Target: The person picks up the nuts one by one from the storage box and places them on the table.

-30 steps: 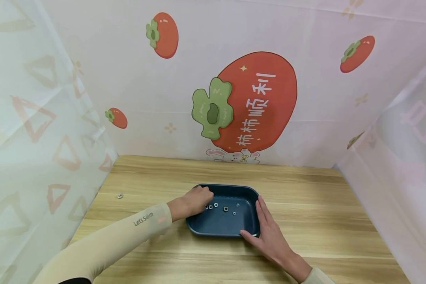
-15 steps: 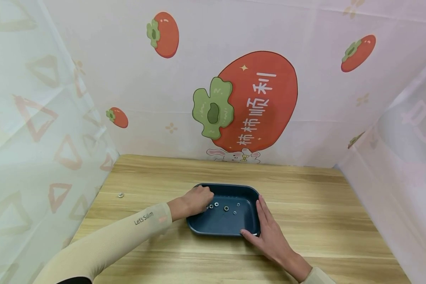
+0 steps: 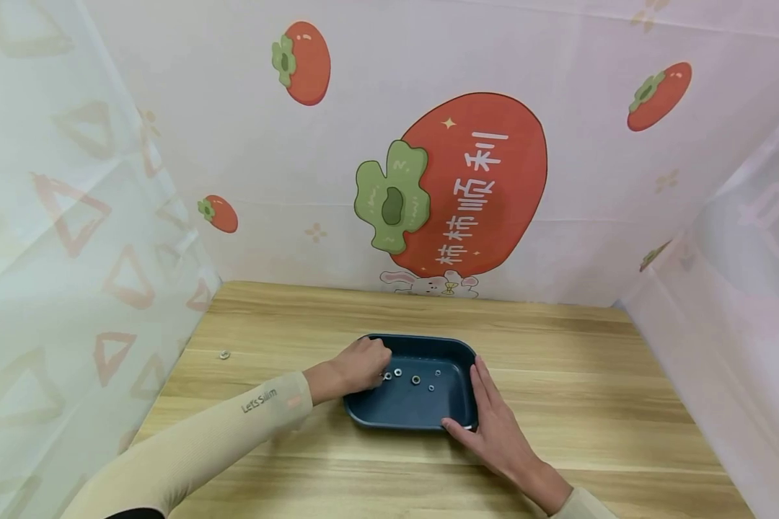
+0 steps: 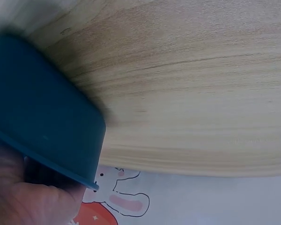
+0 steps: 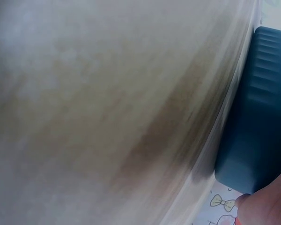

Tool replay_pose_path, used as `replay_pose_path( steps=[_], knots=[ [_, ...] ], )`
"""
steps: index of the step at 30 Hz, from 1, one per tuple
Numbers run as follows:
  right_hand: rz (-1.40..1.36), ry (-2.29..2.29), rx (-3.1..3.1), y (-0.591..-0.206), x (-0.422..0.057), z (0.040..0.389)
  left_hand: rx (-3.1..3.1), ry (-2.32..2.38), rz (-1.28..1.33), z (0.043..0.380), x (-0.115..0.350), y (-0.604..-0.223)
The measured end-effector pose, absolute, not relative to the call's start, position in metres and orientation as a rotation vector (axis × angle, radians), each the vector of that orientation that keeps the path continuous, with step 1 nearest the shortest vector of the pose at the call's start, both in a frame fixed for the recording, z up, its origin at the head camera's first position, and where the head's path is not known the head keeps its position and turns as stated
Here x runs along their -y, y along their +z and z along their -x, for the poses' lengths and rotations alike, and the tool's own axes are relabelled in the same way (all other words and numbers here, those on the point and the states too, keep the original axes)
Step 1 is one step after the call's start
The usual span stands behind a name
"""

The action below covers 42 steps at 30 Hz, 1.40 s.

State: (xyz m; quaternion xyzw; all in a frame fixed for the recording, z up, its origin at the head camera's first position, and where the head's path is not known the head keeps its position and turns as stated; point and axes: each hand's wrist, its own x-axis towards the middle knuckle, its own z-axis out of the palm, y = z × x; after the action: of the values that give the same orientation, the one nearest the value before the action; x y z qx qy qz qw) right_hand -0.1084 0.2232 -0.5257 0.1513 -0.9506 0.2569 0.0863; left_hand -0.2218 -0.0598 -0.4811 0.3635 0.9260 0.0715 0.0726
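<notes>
A dark blue rectangular tray (image 3: 396,418) sits on the wooden table, with several small metal nuts (image 3: 415,380) scattered over its floor. My left hand (image 3: 362,364) reaches over the tray's left end, fingers bent downward inside it. Its fingertips are hidden in the head view, so whether they pinch a nut cannot be made out. Close beside those fingers lie a few of the nuts. At the tray's right end my right hand (image 3: 496,425) rests with straight fingers along the outer wall and the thumb on the front rim. Both wrist views show mainly the tray's outer wall (image 4: 47,108).
One more small nut-like metal ring (image 3: 224,355) lies on the wooden table (image 3: 285,317), near its left edge. Behind the table hangs a pale cloth (image 3: 273,238) printed with persimmons, and similar cloth sides stand at left and right.
The whole head view has drifted slightly, shifting the scene a little to the right. Both hands keep nearly the same place at the tray, and the visible nuts stay where they were.
</notes>
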Motion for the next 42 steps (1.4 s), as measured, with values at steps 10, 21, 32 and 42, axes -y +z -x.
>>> replay_pose_path(
  steps=[10,21,32,42],
  knots=[
    [-0.448,0.766,2.828,-0.526,-0.224,0.109,-2.795,0.407,-1.120,0.216,0.064,-0.476],
    [-0.440,0.762,2.825,-0.526,-0.224,0.109,-2.765,0.812,-0.995,0.207,0.070,-0.464],
    [-0.451,0.764,2.812,-0.528,-0.223,0.109,-2.767,1.114,-0.913,0.203,0.076,-0.465],
    [-0.450,0.761,2.817,-0.527,-0.223,0.109,-2.672,1.437,-0.822,0.199,0.082,-0.467]
  ],
)
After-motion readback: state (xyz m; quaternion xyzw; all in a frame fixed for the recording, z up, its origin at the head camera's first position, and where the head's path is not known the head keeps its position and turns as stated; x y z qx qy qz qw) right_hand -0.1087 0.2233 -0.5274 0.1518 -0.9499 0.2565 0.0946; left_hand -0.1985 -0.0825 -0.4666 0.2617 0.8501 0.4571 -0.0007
